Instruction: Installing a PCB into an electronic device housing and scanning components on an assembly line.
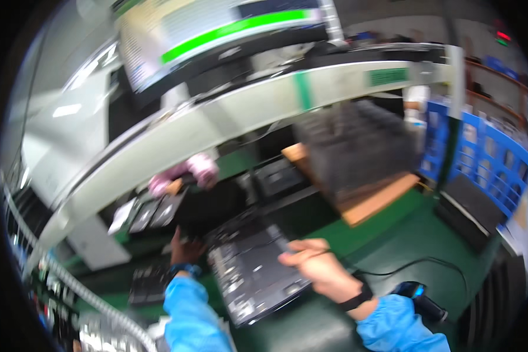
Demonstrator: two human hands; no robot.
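Observation:
A dark, flat laptop (pixel 255 267) with light labels on its upper face lies at a slant in front of me, over the green bench. Its right edge is between the fingers of my right hand (pixel 325 270), which are closed on it. Beside the laptop's left edge is my left hand (pixel 186 249), dark and smeared; one finger points away from me, and the others are hard to make out. Whether this hand grips the laptop, I cannot tell.
A black handheld scanner (pixel 425 302) with a cable lies at the right. Dark foam (pixel 358 146) stands on a wooden board (pixel 381 199). A white shelf beam (pixel 234 111) crosses ahead, under a monitor (pixel 217 35). Another person's pink sleeves (pixel 185 173) show beyond it. A blue rack (pixel 481 152) stands right.

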